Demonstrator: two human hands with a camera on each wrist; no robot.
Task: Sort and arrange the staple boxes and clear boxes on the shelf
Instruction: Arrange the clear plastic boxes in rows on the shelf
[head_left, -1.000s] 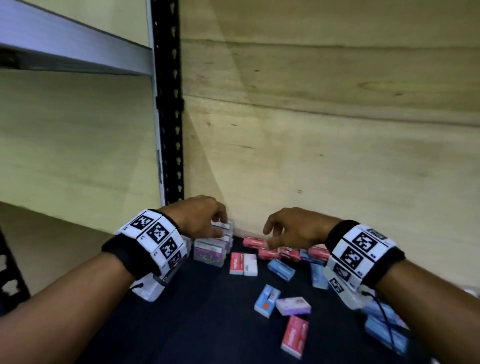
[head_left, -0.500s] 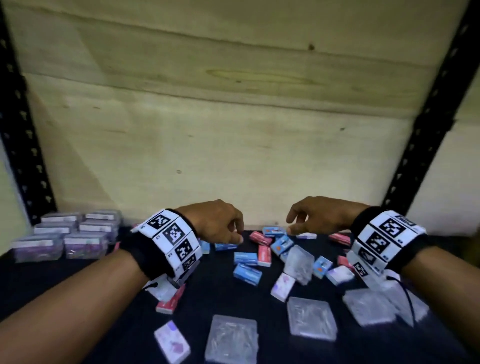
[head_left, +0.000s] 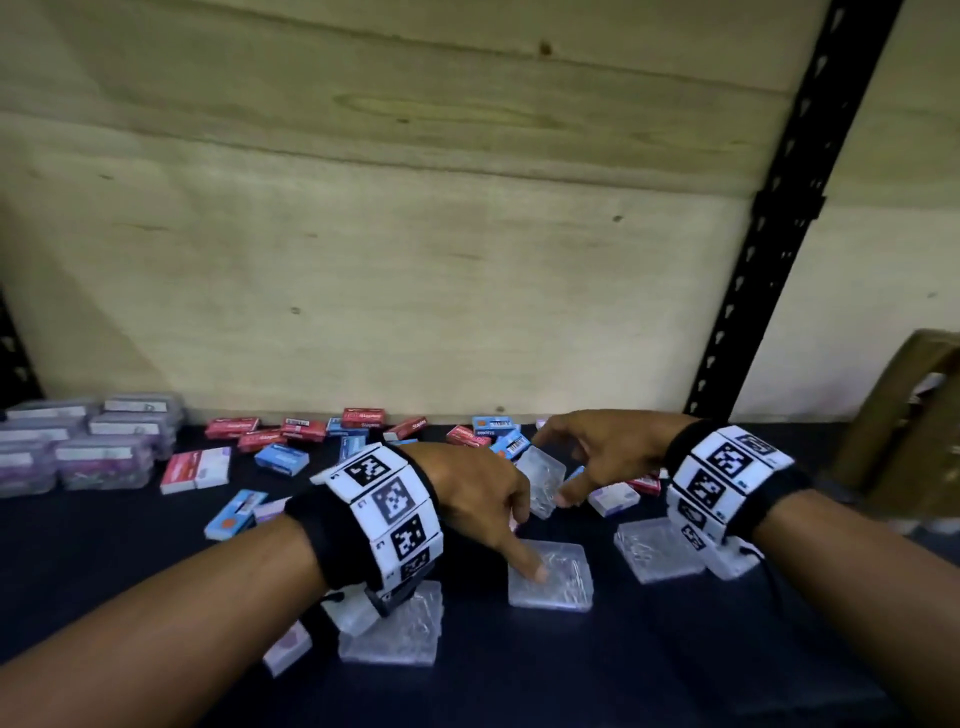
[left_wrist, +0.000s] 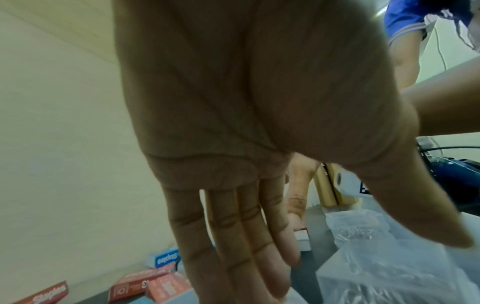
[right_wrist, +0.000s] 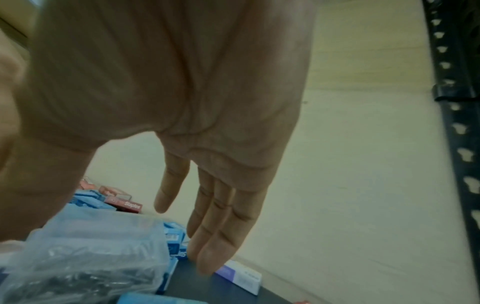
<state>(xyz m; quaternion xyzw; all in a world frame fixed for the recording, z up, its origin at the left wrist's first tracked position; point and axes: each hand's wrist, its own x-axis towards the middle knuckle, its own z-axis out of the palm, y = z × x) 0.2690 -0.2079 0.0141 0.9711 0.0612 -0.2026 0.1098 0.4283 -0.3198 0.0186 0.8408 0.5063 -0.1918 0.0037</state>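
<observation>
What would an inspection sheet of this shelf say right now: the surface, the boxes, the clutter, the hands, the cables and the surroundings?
Surface: dark shelf, partly covered.
Job's things: red and blue staple boxes scattered along the back; flat clear boxes loose in front; one tilted clear box between the hands; labelled clear boxes grouped at left.
Clutter: nothing seen besides the boxes.
Hands: left hand open, a fingertip on a clear box; right hand open, fingers spread above the tilted box.
Cables: thin wire at the right wrist.
Surroundings: plywood back wall, black perforated post.
</observation>
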